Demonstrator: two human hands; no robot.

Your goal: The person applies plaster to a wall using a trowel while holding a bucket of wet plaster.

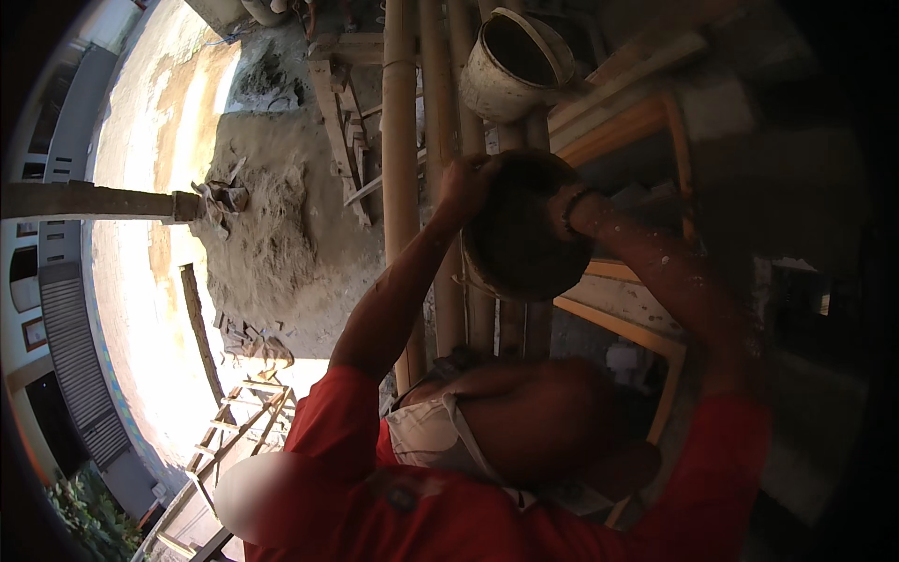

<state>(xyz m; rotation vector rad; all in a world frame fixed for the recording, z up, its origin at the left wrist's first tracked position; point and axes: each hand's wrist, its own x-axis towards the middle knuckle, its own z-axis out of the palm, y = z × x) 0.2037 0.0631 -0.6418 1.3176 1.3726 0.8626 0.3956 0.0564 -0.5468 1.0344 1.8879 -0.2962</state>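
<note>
A dark round bucket [526, 288] stands in front of me against the bamboo poles, its inside too dark to make out. My left hand [466, 187] grips its rim at the far left side. Over the opening, my right hand [567, 211] reaches in from the right, with a dark band at the wrist; its fingers are lost in shadow. Just beyond sits a second bucket [510, 98], pale and mortar-stained, with its handle raised over the mouth.
Long bamboo poles [401, 131] run away from me. To the right are orange-brown wooden frames [682, 169]. On the ground at left lie a heap of sand [267, 225], a wooden trestle [337, 131] and a ladder-like wooden frame [229, 426]. A beam [94, 199] juts in from the left.
</note>
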